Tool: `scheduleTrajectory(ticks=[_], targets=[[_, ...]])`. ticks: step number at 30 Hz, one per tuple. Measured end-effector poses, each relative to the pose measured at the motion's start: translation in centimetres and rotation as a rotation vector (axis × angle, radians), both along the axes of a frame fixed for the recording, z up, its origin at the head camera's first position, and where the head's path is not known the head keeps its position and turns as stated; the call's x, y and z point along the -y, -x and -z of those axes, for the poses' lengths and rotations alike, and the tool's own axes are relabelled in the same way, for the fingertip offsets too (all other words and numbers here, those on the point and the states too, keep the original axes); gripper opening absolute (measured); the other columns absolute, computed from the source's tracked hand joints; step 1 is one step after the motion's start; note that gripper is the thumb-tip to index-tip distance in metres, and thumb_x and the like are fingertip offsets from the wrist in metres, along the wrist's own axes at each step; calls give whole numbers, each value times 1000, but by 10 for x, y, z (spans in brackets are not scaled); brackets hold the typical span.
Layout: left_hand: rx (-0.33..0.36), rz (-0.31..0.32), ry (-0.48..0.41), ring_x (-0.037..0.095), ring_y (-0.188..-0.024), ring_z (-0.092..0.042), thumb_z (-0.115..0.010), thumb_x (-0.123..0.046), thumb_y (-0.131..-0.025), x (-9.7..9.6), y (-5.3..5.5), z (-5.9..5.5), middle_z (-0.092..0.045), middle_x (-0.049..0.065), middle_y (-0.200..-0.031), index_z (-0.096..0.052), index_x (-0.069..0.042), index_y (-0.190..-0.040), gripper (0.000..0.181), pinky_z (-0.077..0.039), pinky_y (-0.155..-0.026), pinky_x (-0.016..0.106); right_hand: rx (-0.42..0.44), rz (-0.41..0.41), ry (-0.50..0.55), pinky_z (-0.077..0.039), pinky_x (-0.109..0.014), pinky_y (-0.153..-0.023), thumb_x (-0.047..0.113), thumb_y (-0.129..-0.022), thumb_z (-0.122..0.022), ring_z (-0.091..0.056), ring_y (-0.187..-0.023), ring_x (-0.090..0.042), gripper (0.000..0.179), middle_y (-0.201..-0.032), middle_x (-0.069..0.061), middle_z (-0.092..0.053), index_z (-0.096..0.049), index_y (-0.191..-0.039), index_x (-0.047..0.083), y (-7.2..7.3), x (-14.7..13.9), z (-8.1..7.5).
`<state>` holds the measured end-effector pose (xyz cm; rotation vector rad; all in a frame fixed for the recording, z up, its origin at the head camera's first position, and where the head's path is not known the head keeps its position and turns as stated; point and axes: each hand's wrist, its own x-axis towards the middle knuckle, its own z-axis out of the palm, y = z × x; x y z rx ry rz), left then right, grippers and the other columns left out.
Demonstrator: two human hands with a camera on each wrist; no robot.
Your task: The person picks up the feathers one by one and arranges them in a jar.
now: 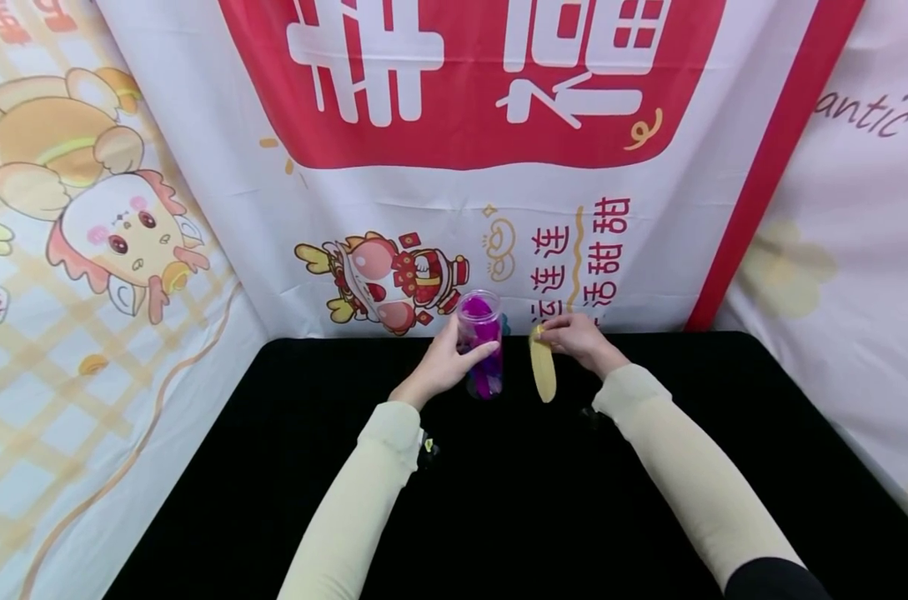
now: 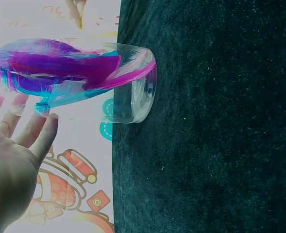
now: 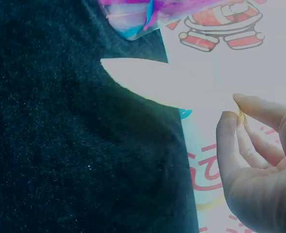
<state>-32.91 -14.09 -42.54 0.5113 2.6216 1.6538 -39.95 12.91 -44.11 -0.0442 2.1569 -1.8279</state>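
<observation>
My left hand (image 1: pixel 448 358) grips a clear cylindrical jar (image 1: pixel 491 379) near the back of the black table. Inside the jar are several purple, pink and blue feathers (image 2: pixel 79 68), pressed against its wall. To the right of the jar, my right hand (image 1: pixel 577 340) pinches a pale yellow feather (image 1: pixel 544 372) by its narrow end, between thumb and fingertips. The feather hangs downward, apart from the jar in the head view. It looks washed out to white in the right wrist view, where the jar's base shows above it.
A black cloth-covered table (image 1: pixel 529 508) spreads out below both hands. Behind it hangs a white and red printed cloth (image 1: pixel 461 192) close to the jar. Printed cloths also rise along the left side (image 1: pixel 93 350) and the right side (image 1: pixel 851 300).
</observation>
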Motion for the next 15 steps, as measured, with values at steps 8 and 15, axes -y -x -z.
scheduleTrajectory(ticks=[8, 15], targets=[[-2, -4, -6, 19, -123, -61, -72, -51, -94, 1, -2, 0, -63, 4, -131, -35, -19, -150, 75, -49, -107, 43, -7, -5, 54, -59, -33, -90, 1, -93, -73, -70, -86, -12, 40, -110, -12, -69, -60, -128, -13, -8, -2, -14], [-10, -5, -3, 20, -124, -60, -72, -50, -94, 0, -1, 0, -62, 4, -133, -33, -19, -152, 76, -49, -107, 43, -47, -1, 57, -60, -28, -82, 1, -94, -72, -70, -85, -10, 38, -109, -9, -69, -60, -127, -13, -14, -4, -31]])
